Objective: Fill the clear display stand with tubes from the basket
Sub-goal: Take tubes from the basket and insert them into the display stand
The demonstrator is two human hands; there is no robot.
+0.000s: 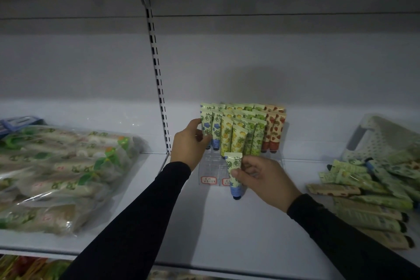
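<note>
Head view: clear display stand [211, 167], partly stocked.
Right hand [266, 179] pinches blue-capped tube [234, 171]; left hand [189, 143] grips a racked tube [206, 124].

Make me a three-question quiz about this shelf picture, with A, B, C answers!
1. Where is the basket?
A. Right end of the shelf
B. Left end
C. On the floor

2. What colour is the cap of the tube in the right hand?
A. Red
B. Blue
C. Yellow

3. What is the left hand doing?
A. Hanging idle
B. Holding a bag
C. Touching the tubes at the display stand

Answers: 1 A, it lies tipped there; 2 B, the blue cap points down; 3 C, its fingers reach the leftmost tubes.
</note>
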